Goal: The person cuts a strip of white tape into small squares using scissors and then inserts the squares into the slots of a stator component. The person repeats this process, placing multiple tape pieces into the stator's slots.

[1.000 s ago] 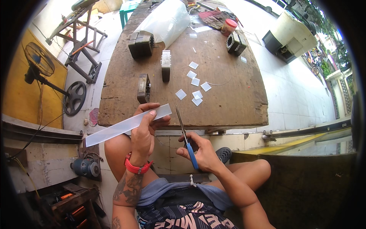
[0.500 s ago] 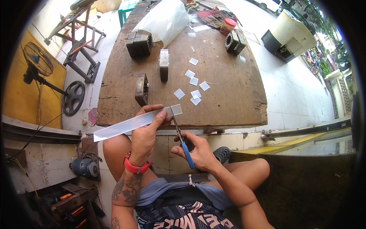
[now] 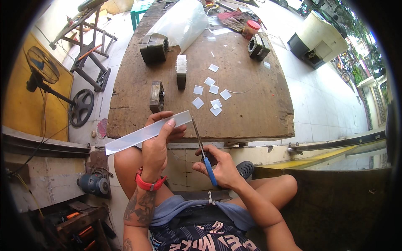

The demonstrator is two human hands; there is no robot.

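My left hand [image 3: 161, 136] pinches a long translucent plastic strip [image 3: 136, 137] between thumb and fingers, over the near edge of the wooden table [image 3: 247, 113]. In my right hand [image 3: 221, 167] is a pair of scissors [image 3: 210, 170] with blue handles, its blades pointing up toward the strip's right end. The blade tips stand right beside that end. Several small square plastic pieces [image 3: 213, 89] lie scattered on the table beyond my hands, two of them overlapping. Part of the scissor handles is hidden by my fingers.
Dark slotted metal cores stand on the table: one [image 3: 157, 96] near my left hand, another [image 3: 181, 71] behind it, a thicker one [image 3: 153, 49] farther left, one [image 3: 258, 47] at right. A clear plastic bag [image 3: 180, 23] and a red-lidded jar [image 3: 251, 28] lie farther back.
A square piece has come off the strip's right end and now lies on the table left of the others. The strip is shorter, and the scissors have shifted slightly right and down.
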